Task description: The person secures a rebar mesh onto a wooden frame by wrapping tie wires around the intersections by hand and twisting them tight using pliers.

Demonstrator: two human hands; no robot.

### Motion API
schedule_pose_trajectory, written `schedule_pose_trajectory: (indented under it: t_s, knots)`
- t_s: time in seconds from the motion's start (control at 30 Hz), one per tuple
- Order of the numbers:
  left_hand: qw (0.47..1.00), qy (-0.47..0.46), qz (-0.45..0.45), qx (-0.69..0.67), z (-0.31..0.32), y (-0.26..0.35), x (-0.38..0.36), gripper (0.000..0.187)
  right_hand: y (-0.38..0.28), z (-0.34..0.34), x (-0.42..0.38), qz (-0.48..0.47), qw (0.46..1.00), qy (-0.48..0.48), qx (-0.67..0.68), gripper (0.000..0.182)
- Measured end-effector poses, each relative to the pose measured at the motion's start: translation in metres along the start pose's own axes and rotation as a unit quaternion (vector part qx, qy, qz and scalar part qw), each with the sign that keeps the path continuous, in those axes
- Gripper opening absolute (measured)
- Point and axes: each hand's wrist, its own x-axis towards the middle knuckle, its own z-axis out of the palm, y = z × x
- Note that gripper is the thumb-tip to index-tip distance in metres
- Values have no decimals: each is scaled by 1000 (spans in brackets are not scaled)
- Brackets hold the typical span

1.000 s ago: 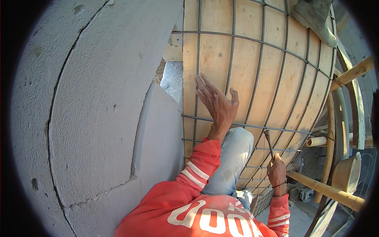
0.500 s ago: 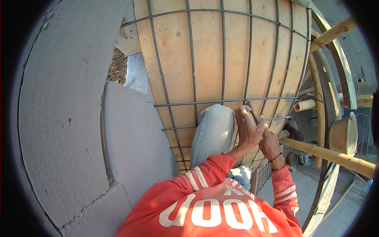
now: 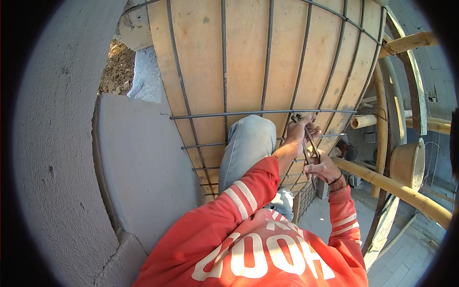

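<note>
Steel rebar (image 3: pixel 215 115) forms a grid over the tan plywood boards (image 3: pixel 245 57). Dark metal pincers (image 3: pixel 312 142) reach up toward a bar crossing, with their handles spread apart. My right hand (image 3: pixel 326 168) is closed on the handles at their lower end. Close by the crossing is my left hand (image 3: pixel 297 133), its fingers curled together beside the pincers' head; what they pinch is hidden. My bent knee (image 3: pixel 252 136), in light jeans, rests over the grid just left of my hands.
A grey block wall (image 3: pixel 62 143) and a smooth grey slab (image 3: pixel 138 153) border the left. Bamboo poles (image 3: pixel 397 189) and wooden framing run along the right, near a hanging bucket (image 3: pixel 407 162). Below right lies a lower floor (image 3: pixel 397 260), beyond the boards' edge.
The pincers' handles now show spread, and my right hand has dropped lower, away from my left. My left hand stays near the crossing. The view has shifted slightly.
</note>
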Motion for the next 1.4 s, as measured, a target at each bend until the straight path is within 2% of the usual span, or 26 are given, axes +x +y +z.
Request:
schedule_pose_trajectory:
  t_s: [0.03,0.07,0.1,0.13,0.17,0.23,0.27,0.37,0.43,0.5,0.53,0.57,0.6,0.63,0.67,0.7,0.73,0.8,0.83,0.9,0.93,1.03,1.17,1.23,1.37,1.4]
  knots:
    - [1000,0,-2,-2,-4,-4,4,28,-4,4,-2,1,984,63,-167,34]
    - [1000,-19,11,-16,-10,-11,11,28,-8,10,-6,3,936,124,-329,33]
    - [998,-39,26,-30,-13,-15,16,28,-13,18,-10,6,858,180,-482,33]
    - [999,-10,39,-29,-2,-13,9,23,-13,41,-14,-13,739,274,-616,36]
    - [999,-10,35,-33,4,-11,3,23,-5,56,-13,-9,737,276,-617,36]
    - [998,31,52,-15,10,-8,-2,23,13,74,-10,-92,593,399,-693,37]
    - [998,37,59,-6,6,-11,1,18,24,72,-9,-105,619,400,-668,40]
    - [997,40,70,4,-4,-18,9,17,37,75,-9,-84,642,377,-662,41]
    - [997,30,78,5,-3,-16,5,15,34,74,-10,-104,638,382,-661,39]
    - [996,31,81,1,-2,-15,1,16,31,54,-15,-87,730,286,-615,34]
    - [993,35,112,29,-8,-18,2,16,14,40,-19,34,935,177,-305,29]
    - [991,58,66,98,-15,-15,4,16,15,26,-23,32,935,180,-305,29]
    - [990,81,56,106,-8,-10,-4,19,21,11,-19,60,995,77,-31,26]
    - [987,104,46,113,-1,-6,-11,23,28,-2,-12,82,966,-35,244,26]
    - [987,104,50,109,0,-8,-11,23,39,-12,-7,86,962,-23,258,29]
    - [984,114,45,127,-2,-14,-8,26,31,-8,-9,89,963,-25,252,29]
    - [981,124,40,147,-2,-15,-4,29,17,0,-13,71,992,16,104,33]
    - [978,117,81,152,-2,-17,3,27,5,5,-17,42,988,80,-125,50]
    - [974,109,117,162,-1,-18,2,25,6,5,-16,43,988,84,-121,50]
    - [973,111,103,173,-5,-21,1,26,8,6,-14,-88,970,70,-214,53]
    - [974,101,118,162,-5,-21,2,27,3,10,-15,-39,971,99,-214,53]
    - [973,93,143,153,-7,-18,3,28,3,13,-11,-48,949,114,-291,52]
    - [973,77,151,154,-7,-19,0,29,11,14,-10,-37,955,142,-256,48]
    - [974,94,89,184,2,-6,-15,29,5,32,-9,-30,940,192,-281,42]
    - [984,80,105,120,-2,-12,-6,28,-25,43,-7,-55,919,169,-351,39]
    - [988,65,97,103,-2,-13,-6,28,-38,29,-9,-11,937,113,-330,43]
